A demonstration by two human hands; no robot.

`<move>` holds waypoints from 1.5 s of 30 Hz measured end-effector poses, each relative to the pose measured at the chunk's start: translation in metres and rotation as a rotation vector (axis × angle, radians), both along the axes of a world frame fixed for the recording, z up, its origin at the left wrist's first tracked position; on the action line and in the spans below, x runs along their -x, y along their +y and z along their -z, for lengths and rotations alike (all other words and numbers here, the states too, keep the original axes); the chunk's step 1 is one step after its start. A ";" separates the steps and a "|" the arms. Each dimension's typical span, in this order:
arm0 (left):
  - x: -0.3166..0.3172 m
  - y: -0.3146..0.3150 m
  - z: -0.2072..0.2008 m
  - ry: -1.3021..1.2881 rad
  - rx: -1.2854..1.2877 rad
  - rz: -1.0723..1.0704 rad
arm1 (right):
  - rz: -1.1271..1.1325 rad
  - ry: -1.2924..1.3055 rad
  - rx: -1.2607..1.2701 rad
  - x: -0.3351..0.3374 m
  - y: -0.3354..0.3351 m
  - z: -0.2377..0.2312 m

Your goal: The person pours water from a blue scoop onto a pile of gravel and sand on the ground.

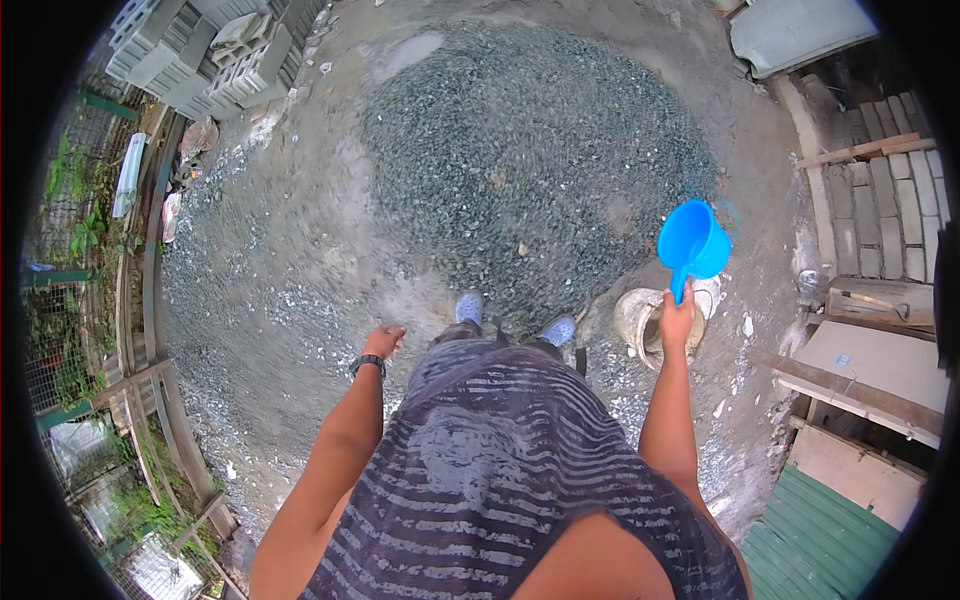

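My right hand (677,312) is wrapped round the handle of a blue plastic dipper (708,252), holding it out over the ground at the right edge of the gravel pile. The dipper's bowl points away from me, and its inside looks blue and bare. Below it is a dirty whitish bucket (634,316), partly hidden by my right hand and forearm. My left hand (385,341), with a dark watch on the wrist, hangs free at my left side; its fingers are loosely bent and hold nothing I can see. The wide grey gravel pile (530,150) spreads in front of my feet.
Hollow concrete blocks (180,50) are stacked at the far left. A wooden and wire-mesh fence (150,370) runs along the left. On the right are a block wall (885,215), boards (870,365) and a green corrugated sheet (800,540). A pale sack-like thing (800,35) lies far right.
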State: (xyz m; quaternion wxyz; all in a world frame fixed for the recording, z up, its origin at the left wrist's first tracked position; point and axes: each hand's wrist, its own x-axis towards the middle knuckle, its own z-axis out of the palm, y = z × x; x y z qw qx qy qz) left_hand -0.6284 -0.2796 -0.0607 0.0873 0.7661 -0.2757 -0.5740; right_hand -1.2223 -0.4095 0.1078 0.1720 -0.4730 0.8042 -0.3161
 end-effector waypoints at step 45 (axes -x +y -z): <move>0.437 -0.151 -0.151 -0.295 -0.047 0.794 | 0.404 -0.220 -0.880 0.384 0.049 0.482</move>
